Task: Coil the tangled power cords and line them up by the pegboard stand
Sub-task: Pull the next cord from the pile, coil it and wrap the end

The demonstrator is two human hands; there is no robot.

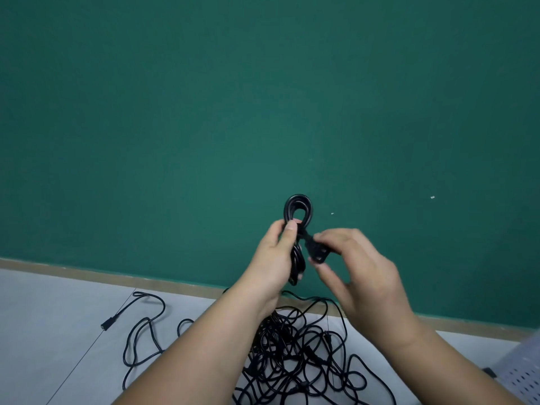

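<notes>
A: Left grip (276, 252), state?

B: Fingers and thumb curled round the coiled power cord (298, 204). The bundle is held upright in the air, in front of the green wall (263, 112). One loop stands above the thumb; the rest hangs below the palm.

A: Right grip (359, 267)?

B: Pinching the cord's black plug (318, 254) between thumb and fingertips, just right of the coil. A short run of cable joins the plug to the bundle at the left thumb. The fingers are slightly blurred.

A: Other cords?

B: A black tangle (295, 352) lies on the grey floor (58, 317), below both forearms and near the wooden baseboard (117, 277). One strand wanders off to the left and ends in a connector (106, 323), apart from the heap.

A: Pegboard stand (523, 372)?

B: A white perforated panel at the lower right edge — only a corner is in view. The held coil is well apart from it, up in the air. The tangle lies between the stand and the stray connector.
</notes>
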